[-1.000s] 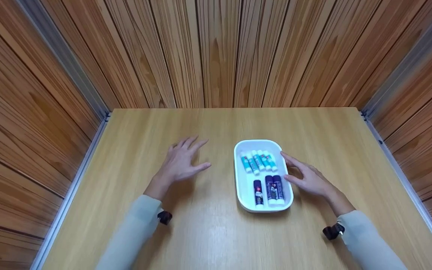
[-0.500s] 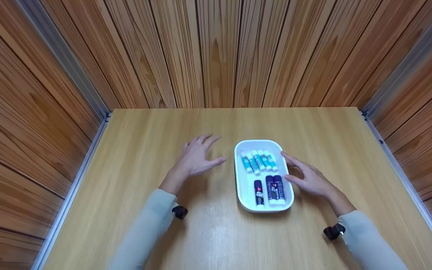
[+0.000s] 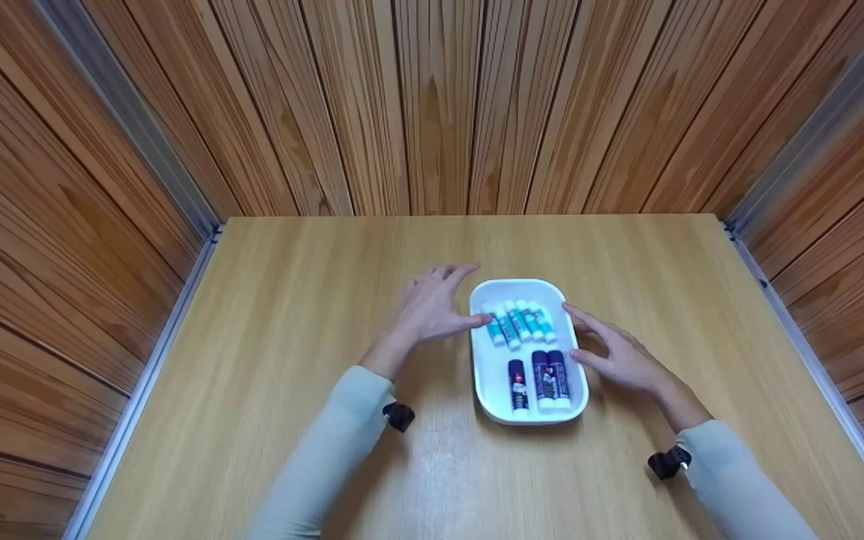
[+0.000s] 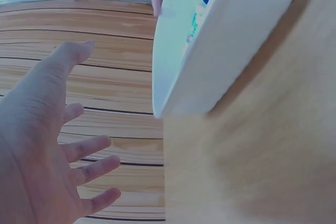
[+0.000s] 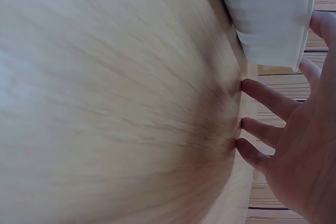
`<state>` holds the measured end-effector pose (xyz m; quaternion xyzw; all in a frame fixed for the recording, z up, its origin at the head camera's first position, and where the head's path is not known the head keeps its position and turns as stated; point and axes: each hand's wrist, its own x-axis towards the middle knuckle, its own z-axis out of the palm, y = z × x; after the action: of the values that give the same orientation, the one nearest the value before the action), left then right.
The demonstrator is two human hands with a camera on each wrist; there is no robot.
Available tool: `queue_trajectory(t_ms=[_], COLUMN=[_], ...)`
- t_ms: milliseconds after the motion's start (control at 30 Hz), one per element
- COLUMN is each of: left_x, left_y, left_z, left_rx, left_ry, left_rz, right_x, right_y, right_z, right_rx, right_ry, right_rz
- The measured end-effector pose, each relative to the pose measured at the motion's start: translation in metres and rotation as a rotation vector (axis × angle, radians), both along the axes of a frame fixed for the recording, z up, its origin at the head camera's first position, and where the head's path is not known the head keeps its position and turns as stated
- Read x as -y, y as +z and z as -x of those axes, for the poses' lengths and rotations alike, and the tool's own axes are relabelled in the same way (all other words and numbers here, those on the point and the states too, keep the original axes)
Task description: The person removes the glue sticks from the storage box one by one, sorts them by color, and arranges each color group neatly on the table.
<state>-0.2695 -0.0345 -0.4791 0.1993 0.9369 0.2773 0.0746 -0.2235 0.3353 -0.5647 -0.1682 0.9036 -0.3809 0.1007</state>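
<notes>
A white rectangular tray [image 3: 484, 382] stands on the table, right of its middle. Several teal-and-white glue sticks [image 3: 516, 322] lie side by side in its far half. Three dark purple glue sticks [image 3: 544, 379] are in the near half, one slightly apart from the other two. My left hand [image 3: 432, 306] hovers at the far left of the tray, fingers spread; its thumb overlaps the rim in the head view, while the left wrist view shows a gap. At the right rim, my right hand [image 3: 619, 358] touches the tray with thumb and forefinger, its other fingertips down on the tabletop.
The wooden table [image 3: 267, 300] is bounded by wood-panelled walls [image 3: 439, 112] at the back and both sides. Grey metal rails [image 3: 143, 379] run along its left and right edges. Black wrist cameras [image 3: 400, 415] sit on both wrists.
My left hand has moved steadily right and slightly away from me, up to the tray's left rim. The tray, the glue sticks and my right hand have stayed in place.
</notes>
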Motion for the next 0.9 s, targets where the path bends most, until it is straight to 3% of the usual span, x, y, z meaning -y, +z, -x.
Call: queue_trajectory(t_ms=[133,333,500,900], left_x=[-0.012,-0.034,-0.050,-0.081], left_y=[-0.006,-0.012,-0.016,-0.024], left_z=[0.003,0.004,0.002,-0.002], left_rx=[0.049,0.092,0.097,0.116], left_ry=[0.010,0.041,0.049,-0.004], left_rz=[-0.034,-0.012,0.004,0.008], right_x=[0.000,0.001,0.000,0.001], right_y=[0.000,-0.001,-0.001,-0.001], right_z=[0.000,0.001,0.001,0.001], right_rx=[-0.001,-0.004,-0.006,-0.019], right_ry=[0.000,0.006,0.006,-0.004], right_rz=[0.006,0.009,0.005,-0.009])
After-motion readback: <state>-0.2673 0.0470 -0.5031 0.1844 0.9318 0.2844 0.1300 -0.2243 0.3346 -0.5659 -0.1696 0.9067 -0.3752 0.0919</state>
